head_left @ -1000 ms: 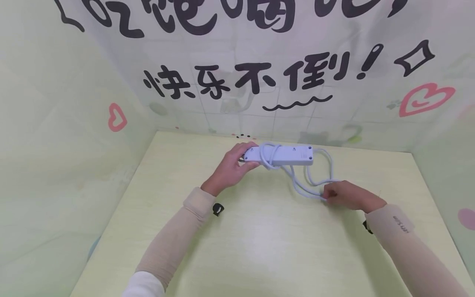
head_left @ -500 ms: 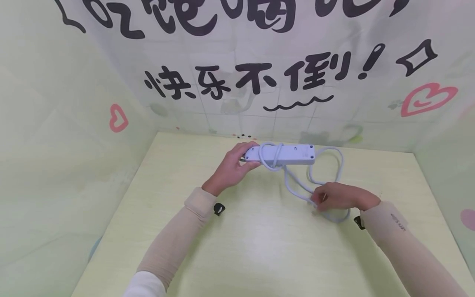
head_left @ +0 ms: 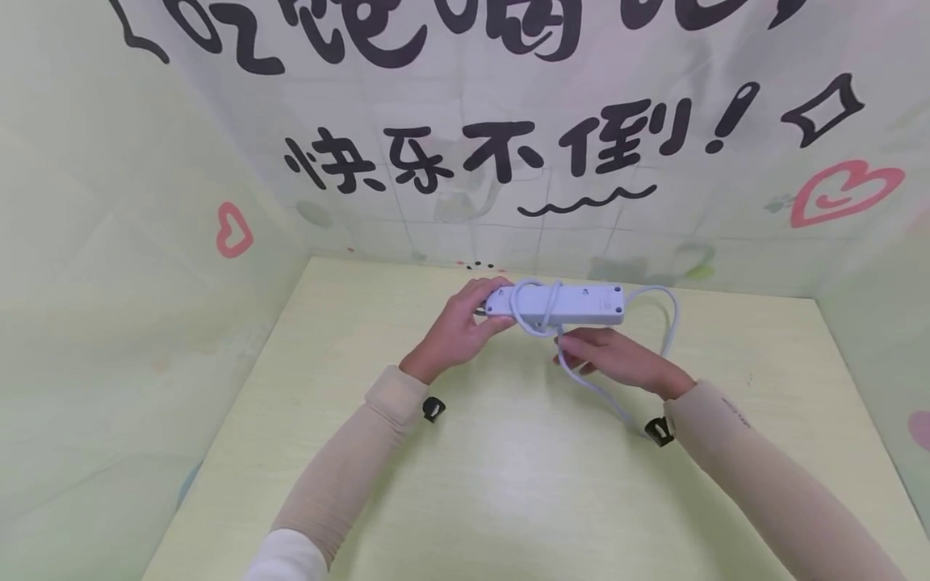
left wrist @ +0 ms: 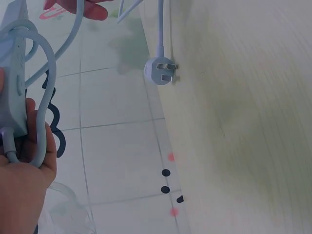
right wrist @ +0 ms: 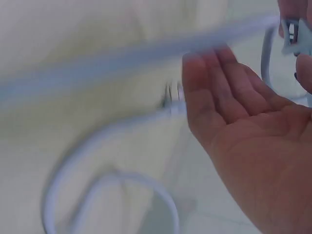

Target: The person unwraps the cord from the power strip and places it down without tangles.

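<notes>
A white power strip (head_left: 590, 305) is held level near the back of the table, with loops of its cord (head_left: 515, 305) wrapped around its left part. My left hand (head_left: 459, 332) grips the strip's left end, thumb below and fingers above and behind. Under the strip's middle, my right hand (head_left: 617, 357) reaches in from the right. In the right wrist view, its fingers (right wrist: 199, 105) are extended and slightly bent, with a blurred length of cord crossing their tips. The three-pin plug (left wrist: 159, 71) shows in the left wrist view, beyond the strip; the right hand hides it in the head view.
The pale wooden table (head_left: 494, 484) meets a printed backdrop (head_left: 407, 234) just behind the strip. Side panels of the same sheeting stand at left and right. A cord loop (head_left: 676, 323) curves off the strip's right end.
My right hand has moved left, from the loose cord at the right to just under the strip, and its fingers have straightened. The left hand keeps its grip with little movement.
</notes>
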Motion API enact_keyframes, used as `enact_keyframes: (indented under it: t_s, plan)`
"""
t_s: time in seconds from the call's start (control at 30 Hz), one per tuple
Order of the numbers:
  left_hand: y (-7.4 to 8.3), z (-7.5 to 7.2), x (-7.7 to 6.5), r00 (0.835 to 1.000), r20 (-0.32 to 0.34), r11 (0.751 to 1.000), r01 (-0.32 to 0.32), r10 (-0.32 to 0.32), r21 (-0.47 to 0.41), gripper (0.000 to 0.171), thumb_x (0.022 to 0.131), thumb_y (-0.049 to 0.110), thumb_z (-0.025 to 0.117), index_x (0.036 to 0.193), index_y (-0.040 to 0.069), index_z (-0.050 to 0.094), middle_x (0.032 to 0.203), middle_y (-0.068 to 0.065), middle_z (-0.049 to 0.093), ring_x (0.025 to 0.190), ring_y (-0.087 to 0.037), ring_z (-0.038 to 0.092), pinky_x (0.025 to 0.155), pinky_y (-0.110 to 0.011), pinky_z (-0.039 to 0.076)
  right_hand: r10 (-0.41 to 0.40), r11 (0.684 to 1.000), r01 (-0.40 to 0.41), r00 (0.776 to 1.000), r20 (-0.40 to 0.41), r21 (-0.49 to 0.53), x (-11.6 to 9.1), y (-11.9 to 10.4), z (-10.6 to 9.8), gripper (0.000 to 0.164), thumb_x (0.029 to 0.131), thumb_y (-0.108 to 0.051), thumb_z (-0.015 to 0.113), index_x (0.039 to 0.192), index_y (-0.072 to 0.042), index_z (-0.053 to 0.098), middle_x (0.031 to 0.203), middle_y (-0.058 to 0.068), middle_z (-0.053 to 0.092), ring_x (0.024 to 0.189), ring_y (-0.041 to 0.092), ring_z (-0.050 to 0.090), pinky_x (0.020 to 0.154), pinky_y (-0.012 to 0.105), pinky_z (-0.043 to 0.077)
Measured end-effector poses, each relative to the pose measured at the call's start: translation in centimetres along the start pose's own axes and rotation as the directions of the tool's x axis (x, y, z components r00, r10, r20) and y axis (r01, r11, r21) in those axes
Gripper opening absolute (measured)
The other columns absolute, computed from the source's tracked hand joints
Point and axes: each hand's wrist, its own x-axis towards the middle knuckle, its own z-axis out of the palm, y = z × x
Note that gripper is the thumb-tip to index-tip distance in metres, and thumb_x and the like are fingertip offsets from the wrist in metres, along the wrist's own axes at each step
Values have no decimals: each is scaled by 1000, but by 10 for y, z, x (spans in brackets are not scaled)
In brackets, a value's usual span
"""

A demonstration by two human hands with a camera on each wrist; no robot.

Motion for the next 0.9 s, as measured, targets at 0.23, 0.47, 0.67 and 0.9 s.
enact_keyframes:
  t_s: [0.23, 0.47, 0.67, 0.9]
  plan:
    - [1, 0, -2, 1000, 16, 1000, 13, -12, -18, 43, 98, 21, 69, 138, 13, 57, 129, -7, 62, 117, -21, 56, 99, -40, 55, -40, 920, 45, 999, -22, 388, 7, 2, 13, 35, 111, -23, 43, 131, 5, 48, 98, 16, 67, 89, 22, 71, 84, 37, 62]
    - [0, -1, -6, 999, 36, 1000, 14, -13, -14, 43, 97, 20, 71, 137, 14, 58, 129, -7, 63, 116, -22, 56, 99, -42, 53, -24, 919, 56, 996, -85, 390, -4, -2, -7, 35, 110, -27, 44, 139, -8, 52, 102, 9, 61, 81, 17, 69, 80, 35, 62]
    - [-4, 0, -8, 999, 43, 999, 1, 1, -36, 42, 97, 20, 71, 136, 14, 59, 127, -6, 64, 114, -20, 57, 97, -37, 52, 17, 982, 21, 980, -200, 186, -19, -19, -27, 36, 111, -22, 36, 131, 1, 57, 69, 0, 45, 58, 9, 39, 54, 23, 34]
    - [-4, -2, -9, 999, 38, 997, -4, 6, -72, 43, 95, 19, 72, 137, 15, 60, 126, -4, 65, 110, -18, 59, 95, -35, 54, 75, 994, -45, 948, -310, 104, -36, -42, -47, 40, 108, -33, 48, 126, 0, 62, 66, -8, 42, 55, 5, 31, 51, 23, 30]
